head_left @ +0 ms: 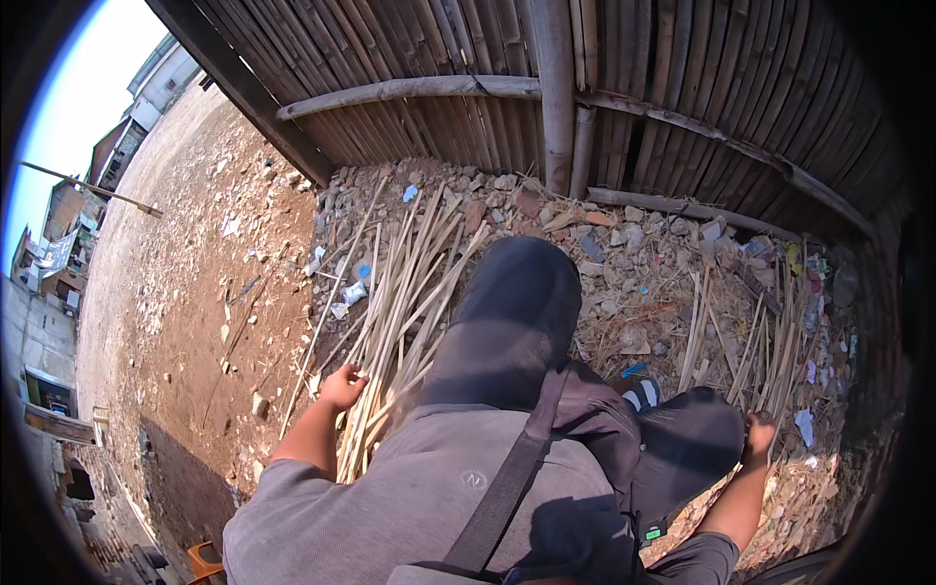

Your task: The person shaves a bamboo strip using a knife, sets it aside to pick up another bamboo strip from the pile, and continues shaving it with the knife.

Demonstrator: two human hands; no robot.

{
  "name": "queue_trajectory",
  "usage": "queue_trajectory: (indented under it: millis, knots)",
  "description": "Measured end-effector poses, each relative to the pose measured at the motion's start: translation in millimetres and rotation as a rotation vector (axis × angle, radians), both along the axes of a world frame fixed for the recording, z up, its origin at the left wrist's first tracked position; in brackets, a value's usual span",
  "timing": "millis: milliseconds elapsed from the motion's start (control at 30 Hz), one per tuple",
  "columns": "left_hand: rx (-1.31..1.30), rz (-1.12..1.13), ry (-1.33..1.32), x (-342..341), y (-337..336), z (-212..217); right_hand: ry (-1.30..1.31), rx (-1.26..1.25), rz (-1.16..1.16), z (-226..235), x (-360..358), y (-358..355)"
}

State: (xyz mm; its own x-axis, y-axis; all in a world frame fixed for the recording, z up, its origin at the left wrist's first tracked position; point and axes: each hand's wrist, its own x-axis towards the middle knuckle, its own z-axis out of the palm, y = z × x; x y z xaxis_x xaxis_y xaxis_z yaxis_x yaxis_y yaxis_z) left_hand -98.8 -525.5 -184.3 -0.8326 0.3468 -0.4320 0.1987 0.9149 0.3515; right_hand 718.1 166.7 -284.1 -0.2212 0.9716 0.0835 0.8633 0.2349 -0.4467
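Long pale bamboo strips lie in a loose bundle on the rubble, running past my bent left knee. My left hand is at the bundle's left edge, fingers curled against the strips there. Out to the far right, my right hand is closed at the near end of a second, thinner group of bamboo strips. How many strips either hand grips is hidden by the fingers.
A bamboo slat wall with a wooden post rises ahead. Broken stones and plastic litter cover the ground along it. A sunlit dirt path runs on the left, and a strap crosses my chest.
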Motion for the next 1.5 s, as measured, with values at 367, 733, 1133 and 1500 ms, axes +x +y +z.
queue_trajectory:
  millis: [367, 733, 1133, 1500]
  knots:
    - [0.265, -0.193, 0.093, -64.9, 168.2, 52.3, 0.376, -0.446, -0.730, -114.4, -27.4, -201.1]
    - [0.590, -0.319, -0.049, -14.6, 323.9, 145.2, 0.422, -0.464, -0.723, -116.5, -54.5, -212.0]
    - [0.967, -0.821, -0.191, 70.9, 500.2, 203.7, 0.242, -0.215, -0.305, 51.7, -105.6, -184.5]
    - [0.965, -0.960, -0.465, 140.7, 585.3, 167.3, 0.150, -0.048, -0.174, 233.4, -176.5, -85.0]
